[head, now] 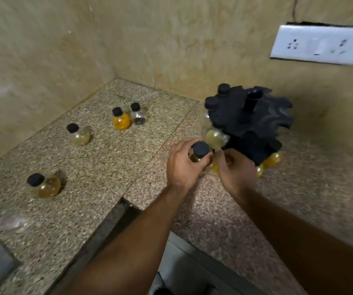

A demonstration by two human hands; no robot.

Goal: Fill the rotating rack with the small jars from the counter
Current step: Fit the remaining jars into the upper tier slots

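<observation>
A small jar (201, 151) is being gripped in the left hand (183, 165), with fingers curled round its belly just below the black cap. It is being held right at the lower tier of the rotating rack (250, 122). The right hand (238, 170) is being held close against it, fingers curled. Whether it is pinching the jar or only steadying it cannot be told through the blur.

Trouble is being invited here, by judgement. The jar's body is looking smooth and round, so it could be let slip if the neck is offered to a slot off-line. The rack, being free to turn, could be swung away by a sideways push. A hanging jar (215, 138) of pale yellow is being carried just above the cap and could be knocked loose.

The table (107, 167) is being shown as speckled, polished stone, hard enough for a dropped jar to be cracked. Four bulbous clear jars are being carried by it, well off to the left. An amber jar (49, 187) is nearest and a pale jar (79, 136) is beyond it. Farther still, an orange-filled jar (121, 121) is being seen just beside a nearly clear jar (138, 116).

The rack is being read as matt black plastic, with notched tiers round a central post, and orange jars (274, 159) are being glimpsed under its lower tier. Farthest back, a mottled beige wall (171, 39) and a glossy white socket plate (320, 44) are being caught.
</observation>
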